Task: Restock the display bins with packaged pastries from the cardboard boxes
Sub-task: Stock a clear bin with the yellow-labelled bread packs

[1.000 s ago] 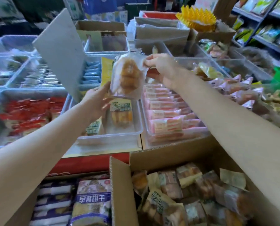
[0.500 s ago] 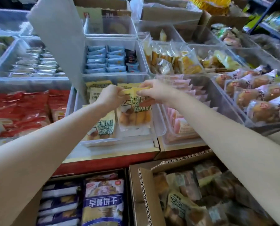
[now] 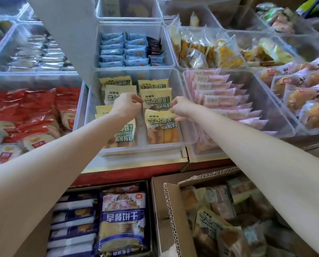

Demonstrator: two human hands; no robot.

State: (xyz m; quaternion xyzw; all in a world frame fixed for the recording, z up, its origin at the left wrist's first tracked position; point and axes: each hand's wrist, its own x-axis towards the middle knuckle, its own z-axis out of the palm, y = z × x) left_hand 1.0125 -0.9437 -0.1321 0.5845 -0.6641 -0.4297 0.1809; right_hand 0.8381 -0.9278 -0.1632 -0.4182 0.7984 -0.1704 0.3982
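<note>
Pastry packets (image 3: 153,101) lie in two rows inside a clear bin (image 3: 181,86), where the left hand (image 3: 126,106) at 9 o'clock and right hand (image 3: 180,108) at 3 o'clock pinch the middle right-row packet's edges, an open cardboard box (image 3: 170,216) at 6 o'clock.

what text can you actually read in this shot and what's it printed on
"芝士椰蓉": yellow pastry packs in the clear middle bin
"有颜有料": same packs, lower line
"早餐饼干": blue biscuit bag, in the left box
Red, pink, blue and orange packs' labels: too blurred to read
</note>
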